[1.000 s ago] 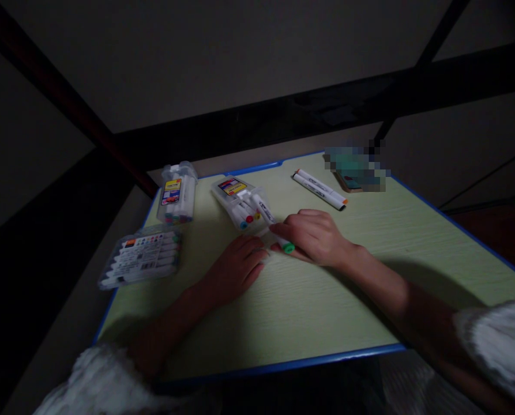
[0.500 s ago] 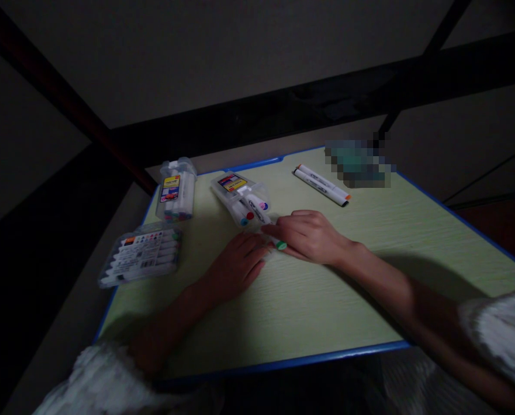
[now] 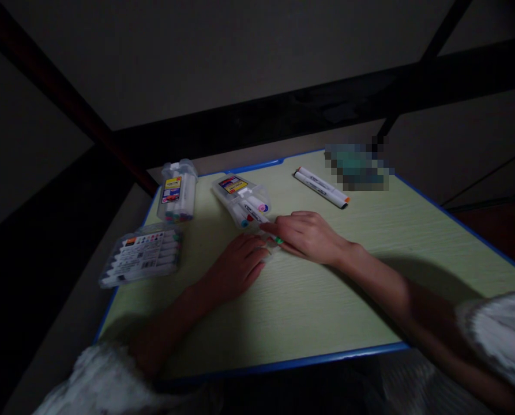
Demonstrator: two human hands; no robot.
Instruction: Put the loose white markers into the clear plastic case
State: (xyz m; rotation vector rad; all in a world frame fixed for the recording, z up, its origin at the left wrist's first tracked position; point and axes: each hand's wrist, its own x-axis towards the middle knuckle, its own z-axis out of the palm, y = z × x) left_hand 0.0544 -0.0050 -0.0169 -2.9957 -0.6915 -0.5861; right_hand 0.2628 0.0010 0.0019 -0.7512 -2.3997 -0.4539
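Note:
A clear plastic marker case (image 3: pixel 226 196) lies open in the middle of the table, its opening towards me. Inside are several white markers with coloured ends, among them pink, blue and red. My right hand (image 3: pixel 309 235) pinches a white marker (image 3: pixel 255 213) with a green end, which lies partly in the case's opening. At the near end of the case, my left hand (image 3: pixel 239 264) is closed over the clear plastic, with its thumb nearer me. Both hands partly cover the near end of the case.
Two white markers (image 3: pixel 321 187), one orange-ended and one black-ended, lie right of the case. Two more filled marker cases stand at left: one farther back (image 3: pixel 178 193), one nearer (image 3: pixel 140 256). A pixelated greenish item (image 3: pixel 356 164) is at the far right. Blue edging (image 3: pixel 283 364) borders the table.
The green-ended marker has slid slightly away from me, deeper into the case, pushed by my right hand. My left hand stays at the case's near end.

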